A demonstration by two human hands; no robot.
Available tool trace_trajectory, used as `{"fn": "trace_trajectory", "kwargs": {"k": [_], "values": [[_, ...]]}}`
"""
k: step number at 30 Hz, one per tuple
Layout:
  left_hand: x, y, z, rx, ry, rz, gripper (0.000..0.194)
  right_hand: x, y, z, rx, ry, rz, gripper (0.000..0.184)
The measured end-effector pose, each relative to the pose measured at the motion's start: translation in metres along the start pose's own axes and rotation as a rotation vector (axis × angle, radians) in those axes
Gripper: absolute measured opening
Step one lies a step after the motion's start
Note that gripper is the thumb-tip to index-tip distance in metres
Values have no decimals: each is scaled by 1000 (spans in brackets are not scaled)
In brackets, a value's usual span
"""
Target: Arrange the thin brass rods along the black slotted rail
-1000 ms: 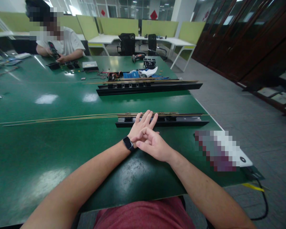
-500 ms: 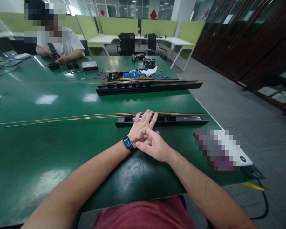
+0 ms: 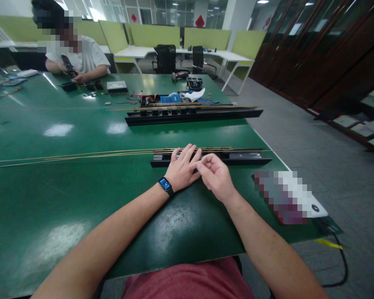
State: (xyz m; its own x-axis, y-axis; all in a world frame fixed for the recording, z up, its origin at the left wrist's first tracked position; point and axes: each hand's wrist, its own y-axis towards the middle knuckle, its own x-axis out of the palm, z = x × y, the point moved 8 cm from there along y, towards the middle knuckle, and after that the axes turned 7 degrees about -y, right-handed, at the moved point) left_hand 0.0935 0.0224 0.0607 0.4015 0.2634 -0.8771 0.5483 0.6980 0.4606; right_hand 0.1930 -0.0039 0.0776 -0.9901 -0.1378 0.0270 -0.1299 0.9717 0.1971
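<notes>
My left hand (image 3: 183,169) lies flat and open on the green table (image 3: 81,199), its fingertips on the near black rail (image 3: 237,158) and the thin brass rods (image 3: 81,154) that run along it. A smartwatch (image 3: 166,185) with a lit screen is on that wrist. My right hand (image 3: 215,176) rests just right of the left hand, fingers loosely curled, its fingertips touching the left hand's fingers. It holds nothing I can see.
A second, longer black rail (image 3: 193,115) with brass rods lies farther back, with electronic parts (image 3: 171,98) behind it. Another person (image 3: 75,58) in a white shirt works at the far left corner. A blurred flat object (image 3: 286,195) sits at the table's right edge, and a cable (image 3: 343,265) hangs there.
My right hand has slid off the back of my left hand to the right and forward, and now sits beside it. The watch screen lit up.
</notes>
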Motion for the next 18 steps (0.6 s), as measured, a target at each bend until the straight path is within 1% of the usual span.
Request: {"fn": "trace_trajectory", "kwargs": {"k": [3,5,6,9,10,12,16,18], "values": [[-11,-4,-6,-39,12,18,69,-49,12,-1,-39,22,310,34],[-18,-6,-13,-79,19,36,66,-85,15,4,-14,-4,530,31],[-21,-7,-16,-97,23,47,65,-101,15,9,23,-21,620,30],[-26,-10,-26,-141,44,78,61,-137,14,24,145,-62,793,21],[-27,-11,-29,-148,50,86,60,-143,14,30,187,-64,810,20],[-28,-13,-33,-166,59,109,58,-150,14,39,260,-63,813,18],[-30,-17,-40,-200,69,158,56,-150,15,51,344,-96,793,18],[-30,-19,-43,-210,73,171,57,-149,16,55,358,-120,780,21]]}}
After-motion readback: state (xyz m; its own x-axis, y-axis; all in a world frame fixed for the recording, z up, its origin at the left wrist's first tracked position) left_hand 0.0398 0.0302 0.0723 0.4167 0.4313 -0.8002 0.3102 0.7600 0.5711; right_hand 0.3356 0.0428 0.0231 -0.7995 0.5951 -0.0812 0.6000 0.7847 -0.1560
